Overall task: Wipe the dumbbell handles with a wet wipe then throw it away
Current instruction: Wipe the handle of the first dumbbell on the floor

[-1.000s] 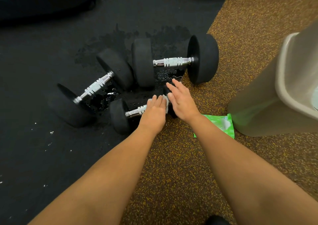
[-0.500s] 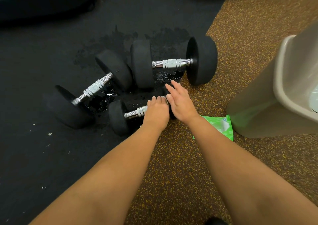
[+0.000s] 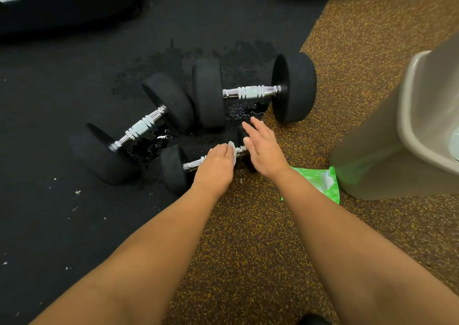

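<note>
Three black dumbbells with silver handles lie on the floor. My left hand [image 3: 218,162] is closed over the handle of the nearest, smallest dumbbell [image 3: 173,168], pressing a white wet wipe [image 3: 233,152] around it; the wipe's edge sticks out past my fingers. My right hand [image 3: 263,148] lies flat with fingers apart on that dumbbell's right end weight, which it mostly hides. A mid-sized dumbbell [image 3: 139,129] lies to the left, and the largest dumbbell [image 3: 250,92] lies behind.
A green wet-wipe pack [image 3: 320,183] lies on the speckled brown floor beside my right forearm. A beige trash bin [image 3: 402,135] stands at the right. Water drops wet the black mat [image 3: 74,76] around the dumbbells. Dark equipment lines the far edge.
My left hand has slid a little left along the small dumbbell's handle, uncovering its right end and the wipe's edge. My right hand stays on the end weight.
</note>
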A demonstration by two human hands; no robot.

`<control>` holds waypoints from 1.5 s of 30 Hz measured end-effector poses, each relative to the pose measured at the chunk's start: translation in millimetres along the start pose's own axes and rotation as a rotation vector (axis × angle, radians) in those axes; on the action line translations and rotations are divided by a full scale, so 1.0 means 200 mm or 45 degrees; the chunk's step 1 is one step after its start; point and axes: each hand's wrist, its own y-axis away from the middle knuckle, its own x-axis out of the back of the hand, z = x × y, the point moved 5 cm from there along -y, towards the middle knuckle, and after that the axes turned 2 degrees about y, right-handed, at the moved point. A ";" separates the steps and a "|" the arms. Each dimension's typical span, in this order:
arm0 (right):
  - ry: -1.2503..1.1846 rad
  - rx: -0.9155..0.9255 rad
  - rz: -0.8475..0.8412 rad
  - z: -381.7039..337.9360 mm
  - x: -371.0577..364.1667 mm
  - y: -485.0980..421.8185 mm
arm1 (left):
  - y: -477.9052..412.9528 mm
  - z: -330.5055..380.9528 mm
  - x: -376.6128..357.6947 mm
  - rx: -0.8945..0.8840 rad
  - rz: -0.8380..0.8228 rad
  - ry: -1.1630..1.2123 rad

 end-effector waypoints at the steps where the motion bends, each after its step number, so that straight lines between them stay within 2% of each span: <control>1: -0.001 -0.005 -0.002 0.00 0.00 0.00 | -0.02 0.01 0.00 0.039 -0.005 0.003; 6: -0.004 -0.009 -0.024 0.00 0.00 -0.01 | -0.09 0.10 0.01 -0.027 0.011 -0.051; 11: -0.005 0.001 -0.035 0.00 0.00 -0.01 | -0.01 0.04 -0.01 -0.174 0.114 -0.131; 23: -0.007 -0.020 -0.037 0.00 0.00 -0.01 | -0.10 0.00 0.02 0.202 -0.010 0.039; 32: -0.005 -0.007 -0.040 0.01 0.00 0.00 | -0.09 0.02 0.01 0.010 0.032 0.117; 40: -0.004 -0.017 -0.041 0.00 0.00 -0.01 | -0.13 -0.04 0.05 0.271 -0.028 0.123; 45: -0.006 -0.012 -0.044 0.00 -0.02 -0.01 | -0.17 0.00 0.06 0.273 -0.099 0.057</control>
